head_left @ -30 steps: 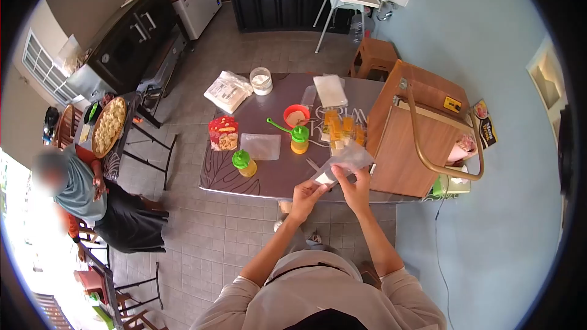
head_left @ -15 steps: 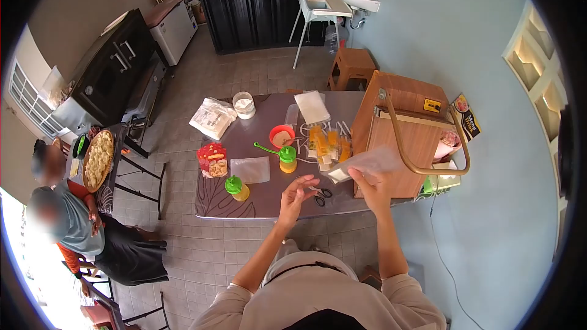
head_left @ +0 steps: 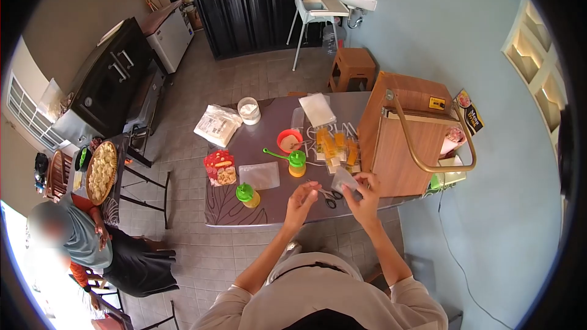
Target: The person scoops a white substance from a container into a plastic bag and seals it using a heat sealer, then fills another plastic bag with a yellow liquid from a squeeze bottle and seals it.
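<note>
My right hand (head_left: 365, 201) pinches a small clear plastic bag (head_left: 346, 179) above the front edge of the table. To its left, my left hand (head_left: 299, 203) is raised with its fingers curled but apart, and I see nothing in it. Scissors with black handles (head_left: 331, 203) lie on the table between my hands. Just beyond the bag sits a pile of small packets with yellow and pale contents (head_left: 336, 148). A green-capped squeeze bottle (head_left: 296, 164) stands past my left hand, near a red bowl (head_left: 289, 141) of pale powder or paste.
A wooden cabinet with a curved handle (head_left: 400, 140) occupies the table's right end. On the left are another squeeze bottle (head_left: 247, 195), a flat plastic bag (head_left: 259, 175), a red snack pack (head_left: 220, 168) and a white tub (head_left: 249, 111). A person (head_left: 92, 238) is beside a side table.
The plastic bag has come down and left with my right hand and now looks more bunched. My left hand has shifted slightly right. The camera view has moved a little.
</note>
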{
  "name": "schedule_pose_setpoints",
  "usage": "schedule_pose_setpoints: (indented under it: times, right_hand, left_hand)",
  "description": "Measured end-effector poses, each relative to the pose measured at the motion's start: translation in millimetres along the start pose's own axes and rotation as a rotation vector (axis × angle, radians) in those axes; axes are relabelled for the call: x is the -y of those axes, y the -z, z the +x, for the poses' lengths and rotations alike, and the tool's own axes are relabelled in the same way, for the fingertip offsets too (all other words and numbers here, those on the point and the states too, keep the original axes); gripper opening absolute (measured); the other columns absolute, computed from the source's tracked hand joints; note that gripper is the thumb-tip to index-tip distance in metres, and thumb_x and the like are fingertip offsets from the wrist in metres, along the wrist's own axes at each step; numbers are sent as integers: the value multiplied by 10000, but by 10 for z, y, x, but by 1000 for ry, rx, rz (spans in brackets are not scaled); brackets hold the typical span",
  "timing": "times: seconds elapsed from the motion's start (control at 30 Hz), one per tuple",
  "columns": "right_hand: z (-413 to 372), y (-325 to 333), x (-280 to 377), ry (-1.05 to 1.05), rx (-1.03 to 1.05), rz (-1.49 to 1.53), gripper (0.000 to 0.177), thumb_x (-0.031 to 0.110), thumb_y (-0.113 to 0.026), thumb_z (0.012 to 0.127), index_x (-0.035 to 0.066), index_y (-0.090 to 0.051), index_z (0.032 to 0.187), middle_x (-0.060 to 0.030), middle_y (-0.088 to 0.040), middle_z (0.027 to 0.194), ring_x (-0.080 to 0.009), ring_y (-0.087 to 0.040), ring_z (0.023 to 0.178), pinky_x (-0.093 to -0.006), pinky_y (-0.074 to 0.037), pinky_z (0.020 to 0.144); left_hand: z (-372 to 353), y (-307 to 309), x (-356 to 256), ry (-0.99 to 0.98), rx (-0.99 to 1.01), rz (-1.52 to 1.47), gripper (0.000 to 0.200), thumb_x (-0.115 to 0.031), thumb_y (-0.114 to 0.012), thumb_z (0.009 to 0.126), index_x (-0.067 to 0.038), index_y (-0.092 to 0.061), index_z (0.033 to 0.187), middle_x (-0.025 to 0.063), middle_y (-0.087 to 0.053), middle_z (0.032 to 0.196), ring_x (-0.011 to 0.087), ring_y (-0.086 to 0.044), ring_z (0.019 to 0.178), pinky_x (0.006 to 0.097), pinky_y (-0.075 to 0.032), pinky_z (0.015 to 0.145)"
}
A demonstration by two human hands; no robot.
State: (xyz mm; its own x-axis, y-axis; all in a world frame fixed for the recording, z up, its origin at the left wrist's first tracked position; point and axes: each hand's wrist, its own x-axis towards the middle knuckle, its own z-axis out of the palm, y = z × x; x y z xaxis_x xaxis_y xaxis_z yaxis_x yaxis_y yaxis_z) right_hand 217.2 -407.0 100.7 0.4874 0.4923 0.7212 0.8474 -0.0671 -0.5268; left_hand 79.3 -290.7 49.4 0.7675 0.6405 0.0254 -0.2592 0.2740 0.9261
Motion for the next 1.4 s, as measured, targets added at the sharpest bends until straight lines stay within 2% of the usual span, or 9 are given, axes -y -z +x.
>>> schedule_pose_setpoints:
  times: [0.1,0.27,0.43,0.47,0.53,0.63,0.8,1.1,1.4]
  right_hand:
    - [17,-26,126,-71,50,132,138,67,-704,668,28,-619,770,-71,-526,810,-214,-514,749,-323,-394,659]
    - [38,13,293,-236,49,343,128,50,-692,703,17,-643,816,-71,-555,787,-174,-548,702,-277,-423,607]
    - [44,146,334,-513,231,583,111,67,-672,753,10,-649,845,-62,-593,840,-130,-574,752,-253,-426,623]
    - [79,177,313,-511,228,577,111,67,-672,753,10,-649,845,-62,-593,840,-130,-574,752,-253,-426,623]
    - [166,248,297,0,208,164,141,102,-686,746,21,-654,856,-57,-603,844,-157,-582,757,-276,-436,637]
    - [250,464,467,-320,117,489,140,135,-694,723,38,-666,820,-61,-606,873,-213,-584,800,-311,-434,684]
    - [299,595,381,-133,152,41,133,147,-706,702,71,-684,810,-53,-596,934,-235,-551,898,-329,-416,758]
    - [206,834,123,-279,294,301,154,150,-695,724,61,-692,851,-68,-587,973,-206,-531,855,-316,-415,760]
    - [432,1467,-382,-44,359,154,112,113,-679,715,63,-698,813,-82,-563,994,-215,-513,827,-316,-413,740]
  left_hand:
    - [-50,-23,-26,-33,39,264,394,-142,-584,869,-5,-450,1213,104,-535,1129,183,-502,1098,317,-449,873]
    - [-6,-132,39,117,214,-140,380,-76,-609,843,9,-478,1190,76,-569,1066,130,-524,994,271,-467,804]
    - [-25,-58,258,93,299,-16,334,-67,-588,856,17,-510,1170,50,-574,1051,99,-515,966,248,-443,813]
    - [-22,-55,290,112,308,38,327,-64,-583,859,19,-516,1168,45,-568,1063,92,-509,971,242,-432,824]
    - [-53,-181,168,27,313,-23,358,-121,-584,867,14,-498,1187,57,-555,1089,107,-504,996,255,-432,831]
    - [-46,-269,50,-89,327,-144,454,-246,-582,872,6,-456,1228,78,-529,1135,143,-492,1046,291,-430,854]
    - [-54,-340,112,11,337,-210,618,-424,-556,855,-8,-391,1281,97,-506,1166,203,-475,1098,358,-424,892]
    - [-64,-669,645,32,265,59,367,-51,-572,861,-12,-484,1215,56,-521,1122,97,-473,1030,228,-433,812]
    - [-97,-1519,560,-157,237,-139,794,-435,-698,735,-80,-337,1347,46,-431,1280,160,-395,1168,326,-385,888]
